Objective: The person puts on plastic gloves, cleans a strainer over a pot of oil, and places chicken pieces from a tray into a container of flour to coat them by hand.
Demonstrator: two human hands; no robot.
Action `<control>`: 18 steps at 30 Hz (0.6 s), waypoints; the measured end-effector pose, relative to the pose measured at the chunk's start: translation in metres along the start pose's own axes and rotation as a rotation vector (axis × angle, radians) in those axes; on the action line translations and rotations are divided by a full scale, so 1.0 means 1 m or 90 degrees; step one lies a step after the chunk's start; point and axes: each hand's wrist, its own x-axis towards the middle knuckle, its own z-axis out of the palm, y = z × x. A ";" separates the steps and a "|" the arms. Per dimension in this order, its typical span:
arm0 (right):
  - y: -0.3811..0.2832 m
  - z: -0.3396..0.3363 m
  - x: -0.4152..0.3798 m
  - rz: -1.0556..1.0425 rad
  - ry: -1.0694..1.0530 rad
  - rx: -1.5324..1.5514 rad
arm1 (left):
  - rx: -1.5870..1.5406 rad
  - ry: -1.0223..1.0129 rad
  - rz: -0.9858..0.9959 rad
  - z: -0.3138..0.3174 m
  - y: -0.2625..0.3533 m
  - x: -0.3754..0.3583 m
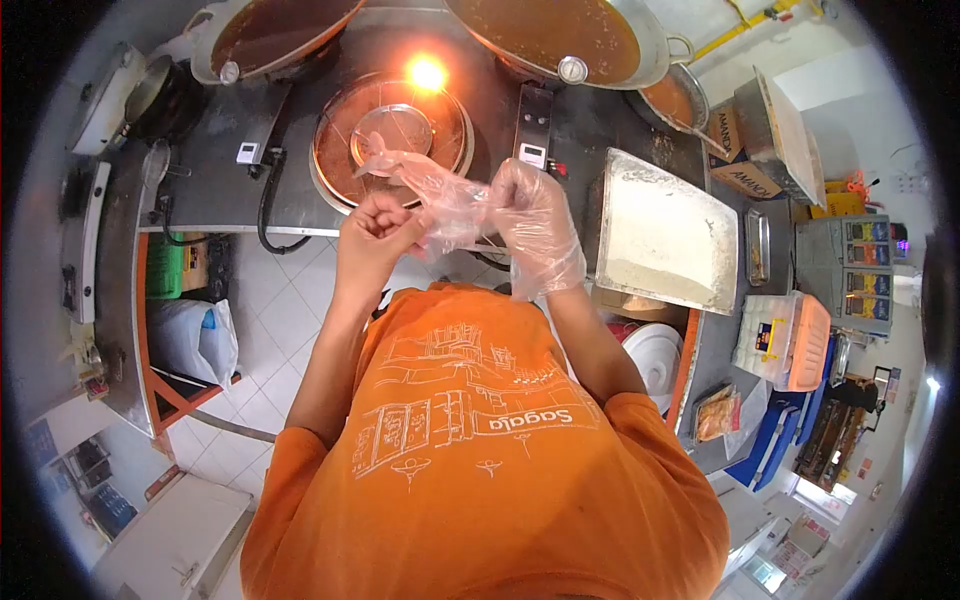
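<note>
A clear plastic glove (440,195) is stretched between my two hands, its fingers hanging out over the counter. My left hand (380,235) is bare, its thumb and fingers closed on the edge of this glove. My right hand (535,220) wears another clear plastic glove, loose and wrinkled at the wrist. Its curled fingers grip the other side of the stretched glove. Beyond both hands sits a round burner (340,150) with metal rings and a bright orange glow at its far edge.
Two large pans of brown liquid (560,35) (275,35) stand at the back, with dial thermometers (572,70) on their rims. A metal tray of white powder (665,235) lies to the right. Further right are a plastic container with an orange lid (808,342) and a packet (717,412).
</note>
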 end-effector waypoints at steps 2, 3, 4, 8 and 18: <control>0.003 -0.006 0.006 -0.100 0.025 -0.177 | 0.158 0.023 0.078 -0.004 0.000 -0.004; 0.003 -0.006 0.008 -0.099 0.025 -0.178 | 0.317 0.046 0.159 -0.005 0.002 -0.006; 0.000 -0.005 0.010 -0.162 -0.010 -0.334 | 0.316 0.045 0.158 -0.001 0.009 -0.009; 0.010 0.010 0.014 -0.023 -0.091 -0.428 | 0.737 -0.032 0.322 0.021 0.028 -0.017; -0.002 0.019 0.017 -0.085 -0.310 -0.509 | 0.967 -0.443 0.739 0.022 0.033 -0.003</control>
